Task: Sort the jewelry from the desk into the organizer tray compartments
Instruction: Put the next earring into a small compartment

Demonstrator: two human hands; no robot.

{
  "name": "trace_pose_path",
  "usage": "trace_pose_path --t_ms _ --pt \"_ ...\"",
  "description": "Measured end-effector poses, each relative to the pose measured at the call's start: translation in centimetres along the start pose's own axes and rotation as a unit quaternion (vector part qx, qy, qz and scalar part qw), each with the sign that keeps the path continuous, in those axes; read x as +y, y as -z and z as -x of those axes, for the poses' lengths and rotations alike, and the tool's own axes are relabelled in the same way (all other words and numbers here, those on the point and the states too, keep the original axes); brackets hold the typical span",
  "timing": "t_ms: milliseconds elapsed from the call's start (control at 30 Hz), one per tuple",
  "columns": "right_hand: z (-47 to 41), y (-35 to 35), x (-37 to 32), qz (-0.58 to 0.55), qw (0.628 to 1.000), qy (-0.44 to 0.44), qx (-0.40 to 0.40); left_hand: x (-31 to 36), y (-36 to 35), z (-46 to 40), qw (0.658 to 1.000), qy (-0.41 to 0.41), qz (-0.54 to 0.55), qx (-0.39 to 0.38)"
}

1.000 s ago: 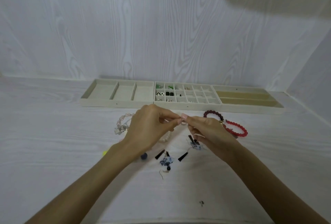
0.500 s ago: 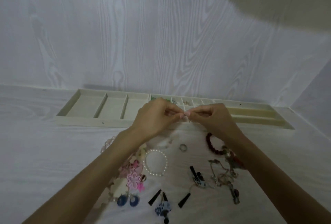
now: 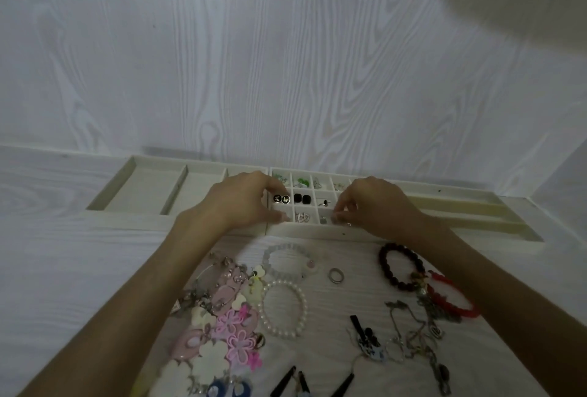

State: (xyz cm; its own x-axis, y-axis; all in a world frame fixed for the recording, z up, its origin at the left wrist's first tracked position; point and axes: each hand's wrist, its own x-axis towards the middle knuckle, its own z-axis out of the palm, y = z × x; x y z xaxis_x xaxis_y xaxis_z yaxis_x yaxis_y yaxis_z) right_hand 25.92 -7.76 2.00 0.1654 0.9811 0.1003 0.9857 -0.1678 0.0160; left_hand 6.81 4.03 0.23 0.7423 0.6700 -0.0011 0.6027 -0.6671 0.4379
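White woodgrain desk (image 3: 63,269) bears organizer tray (image 3: 203,225) against matching wall (image 3: 222,63).

wall (image 3: 222,47): pale woodgrain panels | desk (image 3: 47,253): white woodgrain | light: dim, shadow upper right

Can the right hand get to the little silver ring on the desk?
Probably yes. The little silver ring lies alone on the pale wooden desk, just in front of the right hand, nothing covering it.

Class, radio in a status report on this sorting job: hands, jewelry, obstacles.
Both hands over organizer tray; left hand holds nothing visible, right hand pinching something tiny. Pearl bracelet, ring unsorted on desk. Nothing blocking.
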Motion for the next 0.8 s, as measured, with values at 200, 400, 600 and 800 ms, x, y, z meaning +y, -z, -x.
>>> trace_pose_path --t_ms 200,400,600,800 --pt "-0.4 -0.6 -0.8 0.047 0.998 0.02 0.025 -0.1 0.3 0.2 1.0 -0.009 0.011 -0.004" --pt "-0.5 -0.5 -1.1 0.071 0.997 0.03 0.019 -0.1 0.3 0.2 1.0 -0.017 0.018 0.005" --pt "-0.2 0.6 -0.7 0.048 0.999 0.01 -0.022 0.2 0.8 0.2 0.999 -0.036 0.035 0.015" --pt "0.6 2.1 0.2 0.047 0.998 0.032 -0.03 2.8 -0.2 0.4 0.985 -0.152 -0.082 -0.006"
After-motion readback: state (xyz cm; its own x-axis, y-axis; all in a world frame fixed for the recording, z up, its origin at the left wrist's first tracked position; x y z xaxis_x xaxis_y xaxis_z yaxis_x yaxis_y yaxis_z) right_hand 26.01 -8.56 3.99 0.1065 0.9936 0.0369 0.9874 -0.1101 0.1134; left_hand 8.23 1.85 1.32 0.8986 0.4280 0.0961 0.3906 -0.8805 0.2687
